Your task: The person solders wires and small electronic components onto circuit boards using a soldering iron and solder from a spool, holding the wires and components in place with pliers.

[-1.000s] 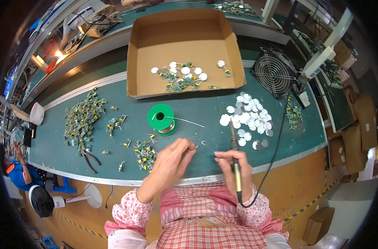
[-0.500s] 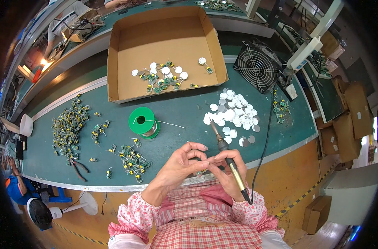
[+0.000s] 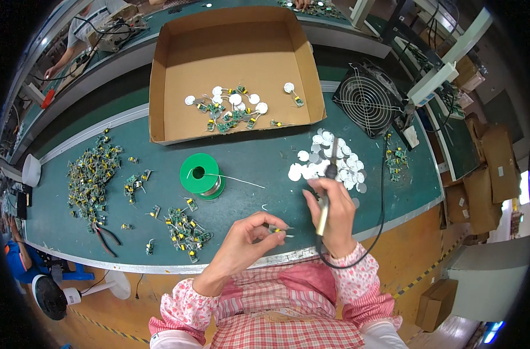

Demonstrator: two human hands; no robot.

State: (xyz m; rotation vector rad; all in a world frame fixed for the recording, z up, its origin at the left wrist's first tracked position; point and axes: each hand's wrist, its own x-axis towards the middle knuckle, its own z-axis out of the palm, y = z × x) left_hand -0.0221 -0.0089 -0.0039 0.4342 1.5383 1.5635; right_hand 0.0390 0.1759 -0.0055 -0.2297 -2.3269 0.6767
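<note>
My left hand is closed in a pinch near the front edge of the green table. Between its fingertips is a small circuit board with a yellow part and pale wires, mostly covered by the fingers. My right hand grips a soldering iron, its brass-coloured handle lying across the palm and its tip pointing away from me. That hand is just in front of a spread of round white discs, some grey side up. The iron's tip reaches above these discs; contact cannot be made out.
A cardboard tray holds several boards joined to discs. Nearby are a green solder spool, board heaps, pliers and a black fan. The iron's cord runs along the right.
My hands have parted. The right hand, still holding the iron, has moved right and away toward the discs. My left hand has shifted slightly left, keeping the circuit board.
</note>
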